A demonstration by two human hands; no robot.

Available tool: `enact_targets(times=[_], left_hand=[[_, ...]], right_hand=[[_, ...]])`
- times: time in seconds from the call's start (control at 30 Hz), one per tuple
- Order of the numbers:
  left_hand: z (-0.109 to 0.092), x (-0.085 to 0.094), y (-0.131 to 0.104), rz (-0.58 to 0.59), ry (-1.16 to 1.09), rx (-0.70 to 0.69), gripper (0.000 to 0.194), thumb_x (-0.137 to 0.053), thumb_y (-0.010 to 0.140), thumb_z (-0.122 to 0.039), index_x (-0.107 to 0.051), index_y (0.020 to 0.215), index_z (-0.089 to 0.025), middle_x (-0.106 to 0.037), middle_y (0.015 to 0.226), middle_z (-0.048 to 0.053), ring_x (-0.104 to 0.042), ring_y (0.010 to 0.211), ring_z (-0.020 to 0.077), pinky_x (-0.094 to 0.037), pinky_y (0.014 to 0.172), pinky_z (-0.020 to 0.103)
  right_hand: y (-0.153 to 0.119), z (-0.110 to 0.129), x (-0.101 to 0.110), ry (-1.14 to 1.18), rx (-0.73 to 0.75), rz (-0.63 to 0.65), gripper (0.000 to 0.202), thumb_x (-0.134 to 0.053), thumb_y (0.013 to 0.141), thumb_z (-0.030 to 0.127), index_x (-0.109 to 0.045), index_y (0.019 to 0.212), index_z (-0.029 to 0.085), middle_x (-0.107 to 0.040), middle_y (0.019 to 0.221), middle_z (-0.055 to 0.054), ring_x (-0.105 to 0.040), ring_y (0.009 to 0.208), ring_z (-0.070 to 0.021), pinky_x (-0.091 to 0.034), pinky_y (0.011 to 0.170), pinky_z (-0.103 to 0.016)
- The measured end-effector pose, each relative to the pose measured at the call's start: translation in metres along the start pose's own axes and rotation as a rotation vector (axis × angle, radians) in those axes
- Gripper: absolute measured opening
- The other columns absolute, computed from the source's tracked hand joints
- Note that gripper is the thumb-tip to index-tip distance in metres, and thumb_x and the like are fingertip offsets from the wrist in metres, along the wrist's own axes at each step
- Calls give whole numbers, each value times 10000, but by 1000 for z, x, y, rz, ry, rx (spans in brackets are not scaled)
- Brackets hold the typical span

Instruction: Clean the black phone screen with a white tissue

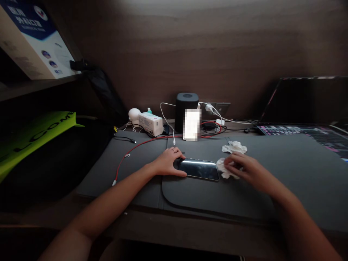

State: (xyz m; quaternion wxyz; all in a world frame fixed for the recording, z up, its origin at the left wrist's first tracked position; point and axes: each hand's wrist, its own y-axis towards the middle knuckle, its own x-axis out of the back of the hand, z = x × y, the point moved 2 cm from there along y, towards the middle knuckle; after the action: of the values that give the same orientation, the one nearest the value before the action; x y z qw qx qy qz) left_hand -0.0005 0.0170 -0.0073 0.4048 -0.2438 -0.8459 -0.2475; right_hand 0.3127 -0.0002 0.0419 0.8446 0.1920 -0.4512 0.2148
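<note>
A smartphone (199, 169) with a dark, glossy screen lies face up on the grey desk mat (190, 197). My left hand (170, 163) grips its left end, thumb along the near edge and fingers at the far edge; a ring is on one finger. Just right of the phone, my right hand (244, 166) has its fingers pinched together on a crumpled white tissue (221, 167), partly covering it. Behind that hand lies a second crumpled tissue (234, 147), apart from the fingers.
A red cable (119, 165) curves across the mat's left side. A white cable's plug (174, 142) rests beyond the phone. Farther back stand a small white box (150, 123) and a black rounded device (187, 98). An open laptop (312, 105) occupies the right; a shelf box (46, 40) is upper left.
</note>
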Motion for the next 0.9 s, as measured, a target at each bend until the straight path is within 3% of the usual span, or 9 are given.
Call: enact_targets(times=[0.13,0.27,0.37,0.5,0.6,0.7,0.9], left_hand=[[0,-1,0,5,10,0,582,-828,653,-552,-637,1086,-214,-577,1098,69,-549,1074,267,-438,976,403],[1,-2,0,6,17,7,590,-817,659,-567,-637,1099,-217,-574,1114,69,-544,1087,275,-437,977,410],[0,-1,0,7,17,13,587,-815,659,-571,-638,1099,-225,-577,1113,67,-545,1090,279,-437,974,413],[-1,0,0,2,22,-1,582,-819,663,-560,-638,1097,-218,-584,1107,70,-552,1075,271,-436,971,403],[0,-1,0,6,21,2,587,-815,667,-568,-637,1106,-222,-585,1107,71,-554,1075,271,-436,970,400],[1,-2,0,11,23,5,601,-813,664,-577,-635,1111,-216,-583,1108,72,-555,1073,273,-437,967,403],[-1,-1,0,2,29,-8,587,-820,663,-561,-634,1101,-217,-584,1103,66,-552,1072,266,-437,970,402]], right_hand=[[13,31,-34,60,169,100,289,-451,1005,398,-658,924,214,-613,967,-77,-622,806,-190,-518,733,-318],[17,35,-53,-42,257,10,267,-460,1007,362,-691,1082,252,-562,1252,-121,-621,1009,-230,-523,881,-385],[17,30,-52,-90,247,-66,275,-471,1000,361,-688,1142,268,-576,1269,-129,-617,1059,-260,-532,900,-429],[16,32,-46,-79,266,29,284,-475,1001,368,-709,1116,256,-668,1163,-114,-621,1088,-272,-532,930,-444],[14,33,-43,-93,252,84,298,-514,986,410,-708,1160,264,-634,1298,-111,-524,1272,-308,-469,1038,-495],[12,29,-44,-99,231,93,357,-558,959,449,-667,1257,285,-502,1479,-102,-403,1394,-340,-409,1096,-538],[12,27,-46,6,182,71,353,-452,1012,412,-646,1272,271,-509,1480,-106,-554,1283,-302,-479,1043,-461]])
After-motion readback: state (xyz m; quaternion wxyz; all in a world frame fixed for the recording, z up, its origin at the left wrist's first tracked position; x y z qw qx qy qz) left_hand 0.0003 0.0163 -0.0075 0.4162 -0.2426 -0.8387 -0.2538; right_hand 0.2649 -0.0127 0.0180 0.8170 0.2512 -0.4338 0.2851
